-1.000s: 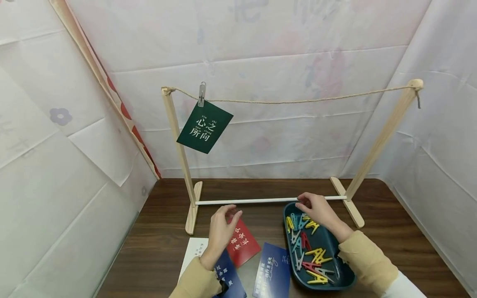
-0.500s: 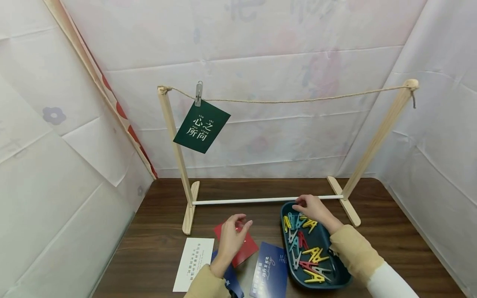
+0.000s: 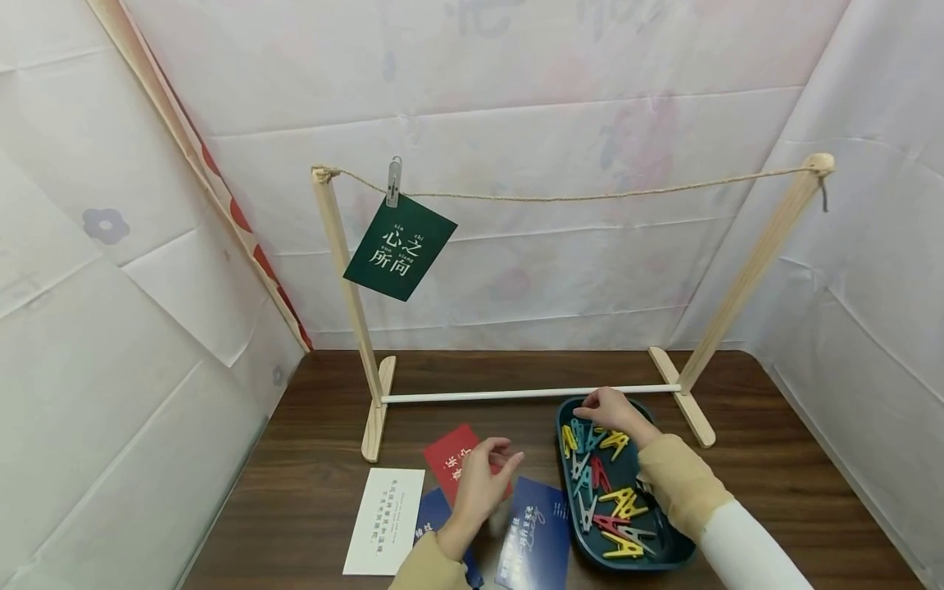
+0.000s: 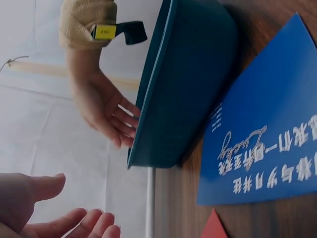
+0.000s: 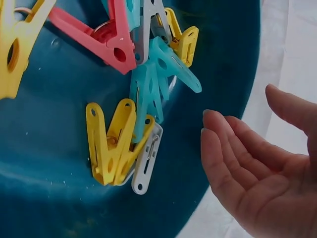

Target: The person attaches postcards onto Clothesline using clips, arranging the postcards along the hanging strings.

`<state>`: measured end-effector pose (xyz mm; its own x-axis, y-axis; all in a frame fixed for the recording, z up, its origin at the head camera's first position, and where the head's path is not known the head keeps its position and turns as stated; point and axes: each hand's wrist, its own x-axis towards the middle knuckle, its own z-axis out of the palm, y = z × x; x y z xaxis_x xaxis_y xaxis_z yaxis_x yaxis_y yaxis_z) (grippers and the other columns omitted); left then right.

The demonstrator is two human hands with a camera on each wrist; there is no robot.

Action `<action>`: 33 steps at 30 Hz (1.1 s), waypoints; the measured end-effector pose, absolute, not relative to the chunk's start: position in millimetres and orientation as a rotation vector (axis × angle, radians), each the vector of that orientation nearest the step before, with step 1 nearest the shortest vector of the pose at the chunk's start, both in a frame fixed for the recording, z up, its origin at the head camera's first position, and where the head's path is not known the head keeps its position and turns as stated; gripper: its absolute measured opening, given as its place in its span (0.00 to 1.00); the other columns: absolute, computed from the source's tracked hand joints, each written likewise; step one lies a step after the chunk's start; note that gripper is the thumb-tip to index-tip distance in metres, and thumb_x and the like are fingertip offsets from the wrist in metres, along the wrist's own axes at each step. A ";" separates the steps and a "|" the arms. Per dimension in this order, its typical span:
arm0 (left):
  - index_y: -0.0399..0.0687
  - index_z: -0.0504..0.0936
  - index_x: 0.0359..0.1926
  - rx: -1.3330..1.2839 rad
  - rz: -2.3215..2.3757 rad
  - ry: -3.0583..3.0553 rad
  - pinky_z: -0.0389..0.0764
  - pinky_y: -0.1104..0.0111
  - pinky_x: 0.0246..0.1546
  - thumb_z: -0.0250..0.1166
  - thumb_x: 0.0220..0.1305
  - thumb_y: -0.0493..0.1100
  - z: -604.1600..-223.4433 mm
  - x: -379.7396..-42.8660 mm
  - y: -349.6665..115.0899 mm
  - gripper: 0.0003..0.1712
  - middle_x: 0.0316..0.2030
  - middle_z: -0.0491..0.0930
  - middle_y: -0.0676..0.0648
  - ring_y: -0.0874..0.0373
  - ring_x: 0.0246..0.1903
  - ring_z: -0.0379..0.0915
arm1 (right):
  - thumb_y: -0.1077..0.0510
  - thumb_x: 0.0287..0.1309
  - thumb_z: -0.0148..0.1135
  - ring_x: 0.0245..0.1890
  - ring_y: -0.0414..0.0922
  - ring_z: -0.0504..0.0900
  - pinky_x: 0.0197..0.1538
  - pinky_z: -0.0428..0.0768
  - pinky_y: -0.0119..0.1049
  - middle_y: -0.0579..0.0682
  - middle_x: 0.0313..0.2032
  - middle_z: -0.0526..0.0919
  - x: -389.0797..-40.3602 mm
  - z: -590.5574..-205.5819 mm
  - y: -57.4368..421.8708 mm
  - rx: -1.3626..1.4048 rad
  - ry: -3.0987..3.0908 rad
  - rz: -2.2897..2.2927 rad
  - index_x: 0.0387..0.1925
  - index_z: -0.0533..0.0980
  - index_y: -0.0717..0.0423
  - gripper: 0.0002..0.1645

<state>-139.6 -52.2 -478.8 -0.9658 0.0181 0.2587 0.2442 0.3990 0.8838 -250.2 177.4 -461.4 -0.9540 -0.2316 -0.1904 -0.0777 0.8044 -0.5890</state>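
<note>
My left hand (image 3: 483, 485) hovers over the red card (image 3: 451, 456), fingers loosely bent, holding nothing. Above the far end of the dark teal tray (image 3: 667, 554) is my right hand (image 3: 614, 411); in the right wrist view the right hand (image 5: 257, 168) has relaxed fingers and an unfilled palm. Inside the tray lie yellow clothespins (image 5: 110, 144), turquoise clothespins (image 5: 151, 82), a red clothespin (image 5: 106, 42) and a grey clothespin (image 5: 147, 158). A blue card (image 3: 533, 533) lies between the left hand and the tray. Another blue card (image 3: 433, 512) is partly hidden by the left arm.
A wooden stand (image 3: 345, 254) holds up a string (image 3: 553, 198). From its left part hangs a dark green card (image 3: 401, 250), tilted, under a grey clip (image 3: 394, 182). A white bar (image 3: 487, 397) joins the stand's feet. A white card (image 3: 385, 521) lies at the left.
My left hand has moved right and a little nearer the body, uncovering the white card. My right hand has shifted slightly left over the tray. The head view has shifted a little.
</note>
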 end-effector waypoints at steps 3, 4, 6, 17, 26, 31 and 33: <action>0.30 0.76 0.39 -0.244 -1.624 -2.446 0.76 0.67 0.29 0.64 0.54 0.41 -480.5 -137.9 -47.8 0.17 0.32 0.78 0.38 0.52 0.28 0.76 | 0.55 0.53 0.59 0.25 0.49 0.77 0.26 0.74 0.38 0.57 0.27 0.78 -252.7 -463.8 176.3 -0.204 2.693 -0.876 0.36 0.76 0.68 0.17; 0.30 0.76 0.39 -0.246 -1.628 -2.451 0.76 0.67 0.29 0.64 0.53 0.41 -481.3 -137.4 -46.2 0.17 0.31 0.78 0.38 0.53 0.28 0.76 | 0.55 0.53 0.60 0.23 0.49 0.77 0.25 0.73 0.37 0.57 0.25 0.78 -253.3 -464.2 175.7 -0.186 2.683 -0.877 0.35 0.76 0.68 0.17; 0.31 0.76 0.39 -0.239 -1.644 -2.470 0.76 0.68 0.29 0.64 0.54 0.42 -482.5 -136.3 -42.9 0.17 0.32 0.78 0.38 0.53 0.28 0.76 | 0.55 0.54 0.59 0.18 0.47 0.74 0.21 0.70 0.35 0.55 0.18 0.76 -254.5 -465.5 175.0 -0.158 2.664 -0.869 0.31 0.77 0.68 0.16; 0.32 0.75 0.40 -0.235 -1.741 -2.531 0.74 0.72 0.26 0.64 0.53 0.42 -486.8 -129.9 -28.8 0.18 0.30 0.78 0.42 0.55 0.26 0.75 | 0.54 0.54 0.59 0.21 0.48 0.77 0.29 0.77 0.40 0.57 0.20 0.78 -260.3 -474.6 172.6 -0.032 2.603 -0.843 0.29 0.78 0.69 0.18; 0.32 0.76 0.39 -0.220 -1.790 -2.571 0.73 0.73 0.25 0.65 0.53 0.44 -490.9 -123.8 -16.5 0.19 0.27 0.78 0.48 0.59 0.24 0.74 | 0.54 0.54 0.60 0.23 0.49 0.78 0.30 0.77 0.40 0.58 0.20 0.77 -261.3 -480.4 168.0 0.054 2.586 -0.878 0.27 0.75 0.70 0.19; 0.32 0.76 0.40 -0.243 -1.856 -2.616 0.72 0.73 0.24 0.64 0.54 0.45 -498.1 -121.3 -9.6 0.20 0.27 0.77 0.50 0.60 0.24 0.73 | 0.54 0.53 0.60 0.22 0.49 0.78 0.28 0.77 0.39 0.57 0.19 0.76 -261.7 -483.4 166.1 0.084 2.583 -0.910 0.24 0.73 0.67 0.17; 0.32 0.76 0.40 -0.262 -1.902 -2.629 0.72 0.73 0.24 0.63 0.55 0.45 -500.8 -120.1 -7.1 0.19 0.27 0.77 0.50 0.60 0.24 0.73 | 0.55 0.53 0.60 0.22 0.48 0.78 0.28 0.77 0.39 0.57 0.20 0.76 -262.1 -485.3 165.9 0.090 2.579 -0.921 0.25 0.72 0.66 0.16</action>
<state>-120.1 -7.1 -500.8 -0.9806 0.1960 0.0022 0.0634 0.3065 0.9498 -262.1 165.9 -485.3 -0.9182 -0.0719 -0.3896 0.1912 0.7810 -0.5946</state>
